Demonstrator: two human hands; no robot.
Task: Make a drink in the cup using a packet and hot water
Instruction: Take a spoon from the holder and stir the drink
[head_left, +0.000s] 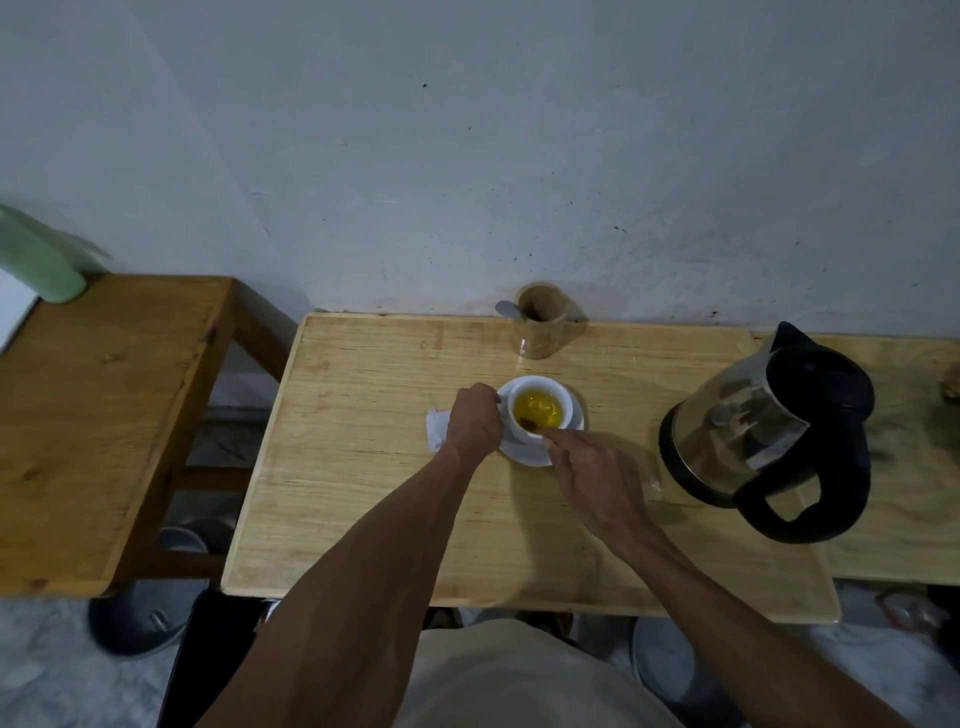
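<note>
While the left hand (474, 420) grips the white cup (537, 410) on its saucer (530, 456) mid-bench (363, 467), right-hand fingers (558, 439) pinch something unclear at the rim. Yellow liquid already fills the cup; steeping seems underway. Next: stir or lift gently, avoiding spills.

A pale wooden tabletop (363, 467) lies mostly bare across its left and near parts, open for reaching. At its middle stands a white ceramic cup of yellow liquid (537, 410) on a white saucer (524, 454), with both hands close around it. A steel electric kettle with black handle (769, 441) blocks the right side. A bamboo holder (540, 327) stands against the wall, behind the cup.
</note>
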